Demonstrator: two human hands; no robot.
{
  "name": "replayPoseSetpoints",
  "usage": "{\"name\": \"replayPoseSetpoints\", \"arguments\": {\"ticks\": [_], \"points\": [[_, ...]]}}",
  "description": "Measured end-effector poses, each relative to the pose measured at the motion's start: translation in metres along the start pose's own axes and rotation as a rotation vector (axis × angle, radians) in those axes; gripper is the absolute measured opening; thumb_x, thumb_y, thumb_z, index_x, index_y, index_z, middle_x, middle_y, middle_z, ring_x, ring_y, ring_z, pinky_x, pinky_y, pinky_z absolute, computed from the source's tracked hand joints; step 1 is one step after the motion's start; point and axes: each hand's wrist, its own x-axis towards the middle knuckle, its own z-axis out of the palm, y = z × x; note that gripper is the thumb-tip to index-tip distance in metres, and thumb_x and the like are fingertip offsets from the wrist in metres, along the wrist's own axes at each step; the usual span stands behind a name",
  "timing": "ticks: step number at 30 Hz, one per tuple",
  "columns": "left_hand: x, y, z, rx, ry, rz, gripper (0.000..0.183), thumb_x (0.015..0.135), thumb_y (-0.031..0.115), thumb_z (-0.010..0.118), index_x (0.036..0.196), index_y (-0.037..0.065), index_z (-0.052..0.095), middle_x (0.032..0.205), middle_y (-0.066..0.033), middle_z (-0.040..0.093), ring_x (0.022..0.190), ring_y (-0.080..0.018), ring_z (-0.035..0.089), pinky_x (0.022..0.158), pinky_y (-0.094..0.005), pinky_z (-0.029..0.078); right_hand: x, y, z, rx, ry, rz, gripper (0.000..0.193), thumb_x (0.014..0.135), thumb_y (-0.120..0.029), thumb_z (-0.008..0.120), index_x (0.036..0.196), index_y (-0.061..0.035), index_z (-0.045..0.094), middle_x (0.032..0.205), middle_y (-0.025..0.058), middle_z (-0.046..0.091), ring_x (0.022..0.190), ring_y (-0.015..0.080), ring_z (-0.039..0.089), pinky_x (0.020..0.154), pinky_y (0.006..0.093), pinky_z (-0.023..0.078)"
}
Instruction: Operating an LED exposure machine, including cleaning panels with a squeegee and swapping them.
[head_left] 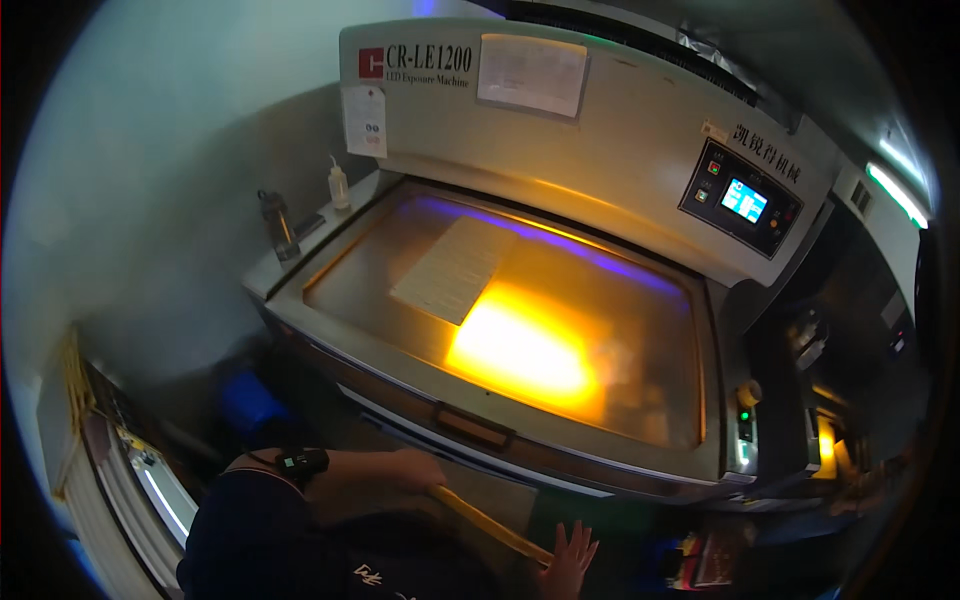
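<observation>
— Hands first: what are they doing?
— The left hand (pixel 415 470) is closed around the near-left end of a long yellowish strip (pixel 490 523); the right hand (pixel 568 560) lies open, fingers spread, against its right end.
— Where does that strip sit?
— Low in front of the exposure machine (pixel 560 130), below the drawer handle (pixel 473 428), apart from the glass bed (pixel 600 400).
— And the bed?
— One pale sheet (pixel 453 268) lies at its far left; orange light glows at the centre. I judge the strip has not yet been laid on it.
</observation>
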Motion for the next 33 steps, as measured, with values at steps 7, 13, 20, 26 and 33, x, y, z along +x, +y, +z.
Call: {"name": "replayPoseSetpoints", "arguments": {"ticks": [7, 13, 20, 26, 33], "points": [[-0.061, 0.028, -0.145, 0.234, 0.053, -0.109, 0.042, 0.090, 0.018, 0.056, 0.131, 0.016, 0.059, 0.120, -0.0149, 0.067, 0.109, -0.0382, 0.065, 0.094, -0.0503, 0.051, 0.112, -0.007, -0.043, 0.131, -0.146, -0.242, 0.033, 0.076, -0.016, 0.070, 0.110, -0.0139, 0.071, 0.100, 0.0133, 0.072, 0.093, 0.0324, 0.070, 0.079, 0.0442, 0.056], [-0.055, -0.129, -0.155, 0.313, 0.416, -0.272, 0.065, 0.089, 0.016, 0.058, 0.151, 0.017, 0.039, 0.150, -0.0083, 0.049, 0.123, -0.0411, 0.058, 0.104, -0.0617, 0.041, 0.280, -0.085, -0.018, 0.006, 0.175, -0.433, 0.042, 0.082, -0.008, 0.060, 0.123, -0.0123, 0.063, 0.128, 0.0107, 0.065, 0.116, 0.0322, 0.062, 0.098, 0.0452, 0.050], [-0.017, -0.351, -0.150, 0.234, 0.446, -0.234, 0.067, 0.086, 0.023, 0.066, 0.150, 0.018, 0.044, 0.146, -0.0063, 0.053, 0.116, -0.0430, 0.060, 0.099, -0.0541, 0.047, 0.442, -0.158, 0.083, -0.091, 0.024, -0.446, 0.053, 0.086, -0.008, 0.054, 0.139, -0.0149, 0.052, 0.143, 0.0083, 0.055, 0.127, 0.0341, 0.054, 0.106, 0.0503, 0.042], [0.070, -0.476, -0.326, 0.072, 0.466, -0.341, 0.049, 0.086, 0.022, 0.064, 0.135, 0.017, 0.060, 0.118, -0.0116, 0.070, 0.105, -0.0334, 0.067, 0.094, -0.0436, 0.052, 0.671, -0.179, 0.051, 0.072, -0.230, -0.191, 0.050, 0.089, -0.004, 0.050, 0.135, -0.0209, 0.059, 0.132, 0.0053, 0.064, 0.124, 0.0278, 0.059, 0.102, 0.0407, 0.048], [0.207, -0.609, -0.423, 0.055, 0.805, -0.327, 0.044, 0.090, 0.010, 0.061, 0.132, 0.020, 0.059, 0.118, -0.0117, 0.069, 0.107, -0.0339, 0.065, 0.095, -0.0464, 0.052, 0.882, -0.126, 0.076, -0.216, 0.108, -0.393, 0.062, 0.082, 0.003, 0.051, 0.139, -0.0214, 0.053, 0.139, 0.0080, 0.055, 0.123, 0.0332, 0.054, 0.105, 0.0466, 0.044]]}}
